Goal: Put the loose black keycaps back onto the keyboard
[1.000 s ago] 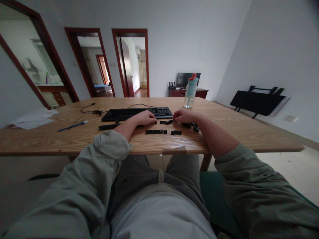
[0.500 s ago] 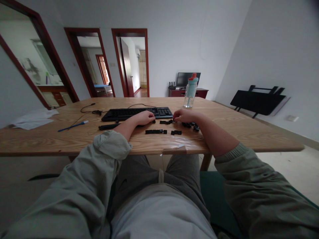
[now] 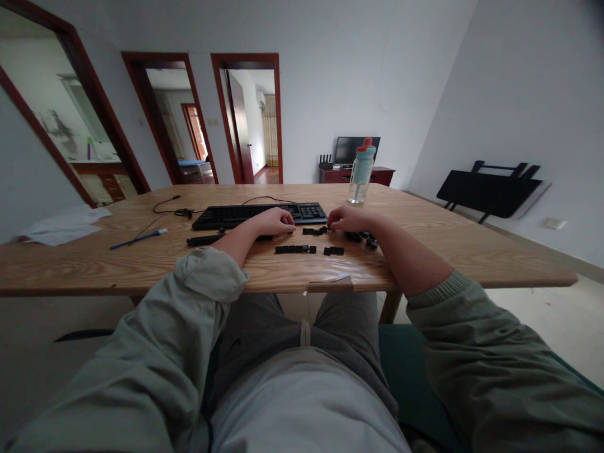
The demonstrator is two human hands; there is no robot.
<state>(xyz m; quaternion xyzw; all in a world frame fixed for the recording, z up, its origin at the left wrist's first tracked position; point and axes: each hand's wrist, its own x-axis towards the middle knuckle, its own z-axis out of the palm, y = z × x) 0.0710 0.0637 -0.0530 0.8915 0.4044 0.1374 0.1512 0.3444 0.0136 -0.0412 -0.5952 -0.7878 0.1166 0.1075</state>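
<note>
My left hand (image 3: 276, 221) rests low over the table with its fingers curled, just in front of the black keyboard (image 3: 255, 216). Whatever its fingertips pinch, if anything, is hidden. Across from it, my right hand (image 3: 348, 219) has its fingers closed at the right end of a short uneven row of black keycaps (image 3: 313, 231), its fingertips on a keycap there. Nearer to me lie a straight row of keycaps (image 3: 293, 250) and a small group of keycaps (image 3: 333, 251). More loose keycaps (image 3: 372, 241) are heaped beside my right wrist.
A dark long object (image 3: 204, 240) lies partly behind my left forearm. To its left are a blue brush-like tool (image 3: 136, 240), a cable (image 3: 183, 212) and white paper (image 3: 68, 224). A water bottle (image 3: 361, 173) stands behind my right hand on the wooden table (image 3: 453, 245).
My left fingers have shifted slightly, and the dark keycap seen at their tips before is now out of sight. My right hand has hardly moved.
</note>
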